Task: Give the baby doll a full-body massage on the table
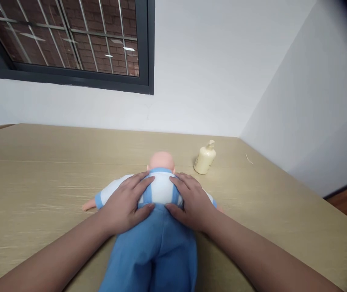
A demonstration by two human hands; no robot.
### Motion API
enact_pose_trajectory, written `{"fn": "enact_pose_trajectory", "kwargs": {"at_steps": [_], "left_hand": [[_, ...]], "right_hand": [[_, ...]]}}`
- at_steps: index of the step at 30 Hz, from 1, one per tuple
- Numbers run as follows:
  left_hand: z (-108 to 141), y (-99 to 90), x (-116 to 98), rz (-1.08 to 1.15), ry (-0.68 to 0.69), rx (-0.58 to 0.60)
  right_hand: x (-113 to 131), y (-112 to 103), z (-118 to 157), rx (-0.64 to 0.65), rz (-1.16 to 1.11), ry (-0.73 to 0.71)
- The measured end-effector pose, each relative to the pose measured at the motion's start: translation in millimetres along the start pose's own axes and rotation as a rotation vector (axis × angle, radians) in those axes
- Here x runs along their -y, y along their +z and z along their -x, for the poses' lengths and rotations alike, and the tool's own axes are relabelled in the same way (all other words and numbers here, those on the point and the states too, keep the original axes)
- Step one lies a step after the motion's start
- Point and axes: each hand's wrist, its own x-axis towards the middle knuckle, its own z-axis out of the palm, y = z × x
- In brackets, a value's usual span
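Observation:
A baby doll (158,243) lies face down on the wooden table, its bald head away from me and its blue trouser legs toward me. It wears a white top with blue straps, collar and cuffs. On the left of its upper back rests my left hand (130,198), open, fingers spread and the thumb near the waistband. My right hand (191,198) mirrors it on the right side, also open and flat against the clothing. The doll's left-side arm sticks out past my left hand; most of the other arm is hidden behind my right hand.
A cream pump bottle (205,159) stands on the table (39,182) beyond my right hand. Farther right lies a thin pale strand (248,158). A white wall (206,73) with a barred, dark-framed window (150,48) borders the table's far edge.

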Motion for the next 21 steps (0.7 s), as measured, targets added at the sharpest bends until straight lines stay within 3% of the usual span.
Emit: {"fn": "enact_pose_trajectory", "kwargs": {"at_steps": [2,4,8,11,13,17,21], "left_hand": [[3.3,-6.7,-3.5,-0.018,-0.060,-0.081],[4.2,-15.4,-8.4,-0.030,-0.167,-0.085],[-0.2,-28.3,-18.6,-0.014,-0.413,0.151],[-3.6,-30.1,-21.5,-0.016,-0.508,0.287],[-4.0,-28.8,-20.0,-0.016,-0.536,0.347],[-2.5,-22.2,-11.5,0.069,-0.559,0.381],[-1.9,-9.2,-1.4,0.229,-0.546,0.337]], "right_hand": [[3.9,-6.0,2.9,-0.080,0.014,-0.007],[9.1,-15.2,4.9,-0.066,0.007,0.071],[20.3,-30.4,7.7,0.205,0.031,0.297],[26.3,-32.7,8.5,0.392,0.062,0.350],[28.4,-31.4,8.2,0.448,0.031,0.372],[30.0,-27.7,7.2,0.419,-0.029,0.439],[30.9,-23.0,6.6,0.341,-0.082,0.454]]}}
